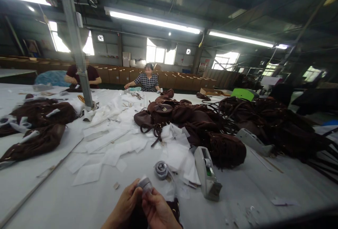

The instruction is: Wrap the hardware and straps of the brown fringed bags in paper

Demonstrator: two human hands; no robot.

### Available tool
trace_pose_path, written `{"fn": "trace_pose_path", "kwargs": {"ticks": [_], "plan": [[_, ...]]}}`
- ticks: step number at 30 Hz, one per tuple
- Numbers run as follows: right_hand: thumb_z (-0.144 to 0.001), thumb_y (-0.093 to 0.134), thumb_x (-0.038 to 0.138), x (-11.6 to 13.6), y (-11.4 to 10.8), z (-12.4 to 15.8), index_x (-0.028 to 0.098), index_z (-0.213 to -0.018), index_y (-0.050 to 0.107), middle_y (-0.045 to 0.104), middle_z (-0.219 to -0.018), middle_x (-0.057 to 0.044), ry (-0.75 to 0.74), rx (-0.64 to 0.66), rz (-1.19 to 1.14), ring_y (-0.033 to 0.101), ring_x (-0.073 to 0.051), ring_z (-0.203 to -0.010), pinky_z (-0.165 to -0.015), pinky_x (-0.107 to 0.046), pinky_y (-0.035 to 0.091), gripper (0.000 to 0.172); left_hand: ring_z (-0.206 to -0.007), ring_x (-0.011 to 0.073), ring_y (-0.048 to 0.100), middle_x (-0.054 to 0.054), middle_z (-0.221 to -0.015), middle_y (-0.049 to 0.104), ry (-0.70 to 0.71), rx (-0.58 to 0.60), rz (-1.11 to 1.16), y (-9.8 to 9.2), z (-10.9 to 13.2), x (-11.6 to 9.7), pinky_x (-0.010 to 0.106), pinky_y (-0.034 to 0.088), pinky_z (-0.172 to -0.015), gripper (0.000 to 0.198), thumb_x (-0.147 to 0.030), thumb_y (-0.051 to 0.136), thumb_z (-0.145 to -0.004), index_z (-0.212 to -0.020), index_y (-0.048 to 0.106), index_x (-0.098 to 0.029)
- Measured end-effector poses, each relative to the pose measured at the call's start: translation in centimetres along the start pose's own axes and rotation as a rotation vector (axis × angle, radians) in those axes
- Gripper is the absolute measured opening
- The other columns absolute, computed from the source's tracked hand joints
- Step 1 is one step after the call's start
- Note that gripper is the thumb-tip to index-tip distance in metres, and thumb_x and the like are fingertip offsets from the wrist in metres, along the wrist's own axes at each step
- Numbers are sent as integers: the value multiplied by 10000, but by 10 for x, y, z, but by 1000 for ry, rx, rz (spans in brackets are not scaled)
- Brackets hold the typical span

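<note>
Low in the middle of the head view, my left hand and my right hand meet around a small grey-white rolled bundle, which looks wrapped in thin translucent material. Both sets of fingers are closed on it, left fingers at its left side and right fingers at its lower right. Under and beside my hands shows part of a dark brown bag, mostly hidden. Just beyond my right hand lies a grey coiled strip, with a tail running down toward the bag.
White paper sheets spread ahead. A tape dispenser stands right, another dispenser beyond it. Brown bags pile up behind, with more bags left. A metal post rises from the table. Two people work across it.
</note>
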State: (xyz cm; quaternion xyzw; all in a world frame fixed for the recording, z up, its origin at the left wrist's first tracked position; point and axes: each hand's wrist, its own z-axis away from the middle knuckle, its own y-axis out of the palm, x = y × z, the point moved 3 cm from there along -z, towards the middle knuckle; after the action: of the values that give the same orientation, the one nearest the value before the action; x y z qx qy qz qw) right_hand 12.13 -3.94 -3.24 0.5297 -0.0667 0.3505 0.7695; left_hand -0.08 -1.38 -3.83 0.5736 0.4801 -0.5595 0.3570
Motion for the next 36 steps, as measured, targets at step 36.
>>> {"fn": "trace_pose_path", "kwargs": {"ticks": [36], "plan": [[-790, 662, 228, 68, -3, 23, 259, -1315, 535, 653, -1190, -68, -655, 409, 1536, 589, -231, -1101, -972, -332, 431, 541, -1243, 335, 468, 67, -1255, 639, -358, 151, 97, -1, 15, 7, 449, 308, -1104, 680, -716, 570, -697, -1147, 676, -217]]}}
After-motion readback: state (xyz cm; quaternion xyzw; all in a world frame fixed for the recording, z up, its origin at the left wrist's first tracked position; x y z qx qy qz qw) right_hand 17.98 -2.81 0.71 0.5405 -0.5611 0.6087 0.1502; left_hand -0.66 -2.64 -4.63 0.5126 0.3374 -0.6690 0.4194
